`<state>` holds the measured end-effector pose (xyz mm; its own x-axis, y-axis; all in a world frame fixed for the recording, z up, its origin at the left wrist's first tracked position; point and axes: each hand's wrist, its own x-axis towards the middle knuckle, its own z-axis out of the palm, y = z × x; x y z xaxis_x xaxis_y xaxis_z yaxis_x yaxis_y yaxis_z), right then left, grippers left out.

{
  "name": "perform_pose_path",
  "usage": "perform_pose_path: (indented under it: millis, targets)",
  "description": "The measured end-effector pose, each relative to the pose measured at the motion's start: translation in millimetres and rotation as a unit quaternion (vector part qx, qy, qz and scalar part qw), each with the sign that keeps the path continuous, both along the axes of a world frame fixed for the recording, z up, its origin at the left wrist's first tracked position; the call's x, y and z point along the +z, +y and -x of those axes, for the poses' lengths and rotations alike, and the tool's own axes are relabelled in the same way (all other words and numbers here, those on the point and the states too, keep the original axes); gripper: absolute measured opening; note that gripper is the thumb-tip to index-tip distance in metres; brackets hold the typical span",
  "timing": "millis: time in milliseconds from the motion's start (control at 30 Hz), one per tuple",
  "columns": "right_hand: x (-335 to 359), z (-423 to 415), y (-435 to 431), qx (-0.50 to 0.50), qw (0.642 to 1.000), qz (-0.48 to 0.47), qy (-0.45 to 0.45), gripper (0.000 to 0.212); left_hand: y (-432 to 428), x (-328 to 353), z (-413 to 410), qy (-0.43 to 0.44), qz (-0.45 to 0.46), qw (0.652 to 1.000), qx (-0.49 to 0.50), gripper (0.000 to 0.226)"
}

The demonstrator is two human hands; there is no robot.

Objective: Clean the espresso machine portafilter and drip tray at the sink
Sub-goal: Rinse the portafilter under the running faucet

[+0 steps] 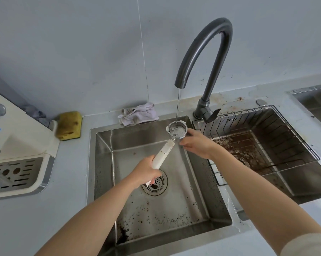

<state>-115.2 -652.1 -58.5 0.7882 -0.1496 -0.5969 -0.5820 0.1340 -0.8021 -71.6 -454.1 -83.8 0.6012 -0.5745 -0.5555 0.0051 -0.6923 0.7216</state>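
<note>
One portafilter [176,129] was held over the left basin [104,163], its cup upright under the single thin stream [178,106] from the one faucet [204,52], with foamy water inside. Two hands held it: the left hand [144,172] was wrapped round the white handle low down, and the right hand [196,145] cupped the metal head from the right, thumb at the rim and fingers curled beneath. Below lay one drain [155,183] and scattered coffee grounds [156,218]. The right basin held one wire rack [257,137] over brown residue; part of a third basin [314,100] showed at far right. On the grey counter sat one cloth [138,114], one sponge [69,125] and one espresso machine [17,145], its drip tray [15,174] in place. The wall behind was pale grey.
</note>
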Motion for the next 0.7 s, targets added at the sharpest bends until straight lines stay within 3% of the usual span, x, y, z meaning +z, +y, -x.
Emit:
perform_pose_path:
  millis: [167,467,700]
  targets:
    - [-4.6,2.1,19.9,-0.028,0.999,-0.027,-0.016,0.058,-3.1,0.8,-1.8,-0.017,0.009,1.000,0.003,0.032]
    - [-8.1,-3.0,32.1,-0.146,0.985,-0.050,-0.082,0.048,-12.0,1.3,-10.1,-0.072,-0.002,0.997,-0.010,0.024]
    - [-1.4,-2.6,26.7,-0.175,0.979,-0.047,-0.096,0.045,-23.3,2.0,-11.6,-0.033,0.028,0.999,-0.002,0.035]
